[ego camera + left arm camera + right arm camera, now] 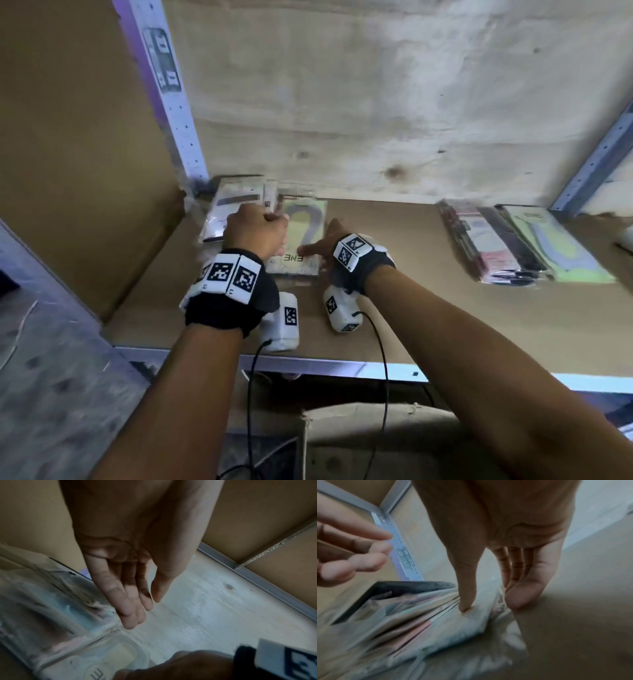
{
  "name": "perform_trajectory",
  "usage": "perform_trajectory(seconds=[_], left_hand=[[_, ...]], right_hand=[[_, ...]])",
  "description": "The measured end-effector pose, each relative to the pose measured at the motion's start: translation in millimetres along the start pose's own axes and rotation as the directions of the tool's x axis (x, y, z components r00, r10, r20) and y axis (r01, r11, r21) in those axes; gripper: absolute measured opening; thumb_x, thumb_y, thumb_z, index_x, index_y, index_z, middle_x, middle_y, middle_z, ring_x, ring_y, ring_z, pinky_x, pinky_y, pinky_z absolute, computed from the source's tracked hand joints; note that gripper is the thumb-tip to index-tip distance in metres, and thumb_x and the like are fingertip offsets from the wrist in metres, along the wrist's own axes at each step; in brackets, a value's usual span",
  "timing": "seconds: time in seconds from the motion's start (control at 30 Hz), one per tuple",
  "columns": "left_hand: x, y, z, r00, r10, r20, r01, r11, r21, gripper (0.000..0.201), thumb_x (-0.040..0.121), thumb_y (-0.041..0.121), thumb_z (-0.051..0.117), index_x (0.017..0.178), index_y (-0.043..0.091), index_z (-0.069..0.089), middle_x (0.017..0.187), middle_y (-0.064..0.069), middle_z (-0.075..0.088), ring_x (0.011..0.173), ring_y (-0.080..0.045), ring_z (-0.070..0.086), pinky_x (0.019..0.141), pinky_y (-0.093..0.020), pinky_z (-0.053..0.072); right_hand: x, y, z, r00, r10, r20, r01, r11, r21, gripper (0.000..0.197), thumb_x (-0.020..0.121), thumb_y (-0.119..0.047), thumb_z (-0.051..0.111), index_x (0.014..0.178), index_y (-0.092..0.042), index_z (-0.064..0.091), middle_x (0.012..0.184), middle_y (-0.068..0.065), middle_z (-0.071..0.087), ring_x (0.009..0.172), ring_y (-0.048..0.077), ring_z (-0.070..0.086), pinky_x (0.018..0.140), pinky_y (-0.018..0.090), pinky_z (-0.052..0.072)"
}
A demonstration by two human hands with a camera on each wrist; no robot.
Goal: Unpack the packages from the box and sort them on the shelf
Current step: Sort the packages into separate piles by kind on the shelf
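At the shelf's back left corner lies a stack of clear-wrapped flat packages (233, 209), and on it a pale green package (306, 226) printed "ENE". My right hand (320, 245) touches this package. In the right wrist view the right hand (493, 605) has its thumb (464, 607) pressed on the top wrapper of the stack (419, 622), while its straight fingers (522, 597) stand against the stack's right edge. My left hand (255, 233) hovers over the stack's left part. The left wrist view shows this left hand (142, 615) with straight fingers, holding nothing, above the green package (109, 658).
The brown shelf board (394, 308) has bare room in its middle. A second row of packages (496, 240) leans at the right beside another pale green one (561, 250). A perforated metal post (171, 113) stands at the left. Under the shelf's metal front edge (308, 366) is a beige cardboard shape (359, 421).
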State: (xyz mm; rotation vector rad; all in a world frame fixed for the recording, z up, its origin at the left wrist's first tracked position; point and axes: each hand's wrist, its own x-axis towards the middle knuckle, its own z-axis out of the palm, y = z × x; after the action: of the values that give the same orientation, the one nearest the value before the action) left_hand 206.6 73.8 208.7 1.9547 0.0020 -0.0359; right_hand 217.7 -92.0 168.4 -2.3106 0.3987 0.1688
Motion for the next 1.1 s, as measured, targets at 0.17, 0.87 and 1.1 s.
perform_trajectory(seconds=[0.17, 0.87, 1.1], left_hand=[[-11, -5, 1, 0.998, 0.07, 0.01, -0.07, 0.986, 0.15, 0.023, 0.086, 0.028, 0.064, 0.068, 0.014, 0.069, 0.062, -0.001, 0.073, 0.051, -0.015, 0.071, 0.064, -0.036, 0.063], [-17, 5, 70, 0.923, 0.076, 0.377, -0.181, 0.951, 0.252, 0.035, 0.084, 0.055, 0.065, 0.085, 0.02, 0.063, 0.087, -0.003, 0.059, 0.085, -0.018, 0.055, 0.078, -0.031, 0.043], [-35, 18, 73, 0.949, 0.056, 0.311, -0.024, 0.994, -0.106, 0.046, 0.087, 0.033, 0.072, 0.122, 0.005, 0.066, 0.127, -0.003, 0.065, 0.118, -0.021, 0.059, 0.103, -0.033, 0.042]], right_hand=[[-4, 11, -15, 0.999, 0.032, -0.033, -0.037, 0.99, -0.138, 0.083, 0.055, -0.054, 0.088, 0.117, -0.017, 0.047, 0.111, 0.007, 0.061, 0.093, 0.028, 0.06, 0.068, 0.034, 0.05], [-121, 130, -111, 0.974, -0.112, 0.198, 0.02, 0.909, 0.417, 0.034, 0.067, -0.043, 0.079, 0.096, -0.026, 0.078, 0.11, 0.002, 0.074, 0.1, 0.01, 0.07, 0.09, 0.02, 0.054], [-128, 151, -129, 0.994, -0.085, 0.062, 0.02, 0.732, 0.681, 0.036, 0.08, -0.028, 0.075, 0.111, -0.009, 0.071, 0.105, 0.013, 0.073, 0.09, 0.036, 0.066, 0.07, 0.041, 0.055]])
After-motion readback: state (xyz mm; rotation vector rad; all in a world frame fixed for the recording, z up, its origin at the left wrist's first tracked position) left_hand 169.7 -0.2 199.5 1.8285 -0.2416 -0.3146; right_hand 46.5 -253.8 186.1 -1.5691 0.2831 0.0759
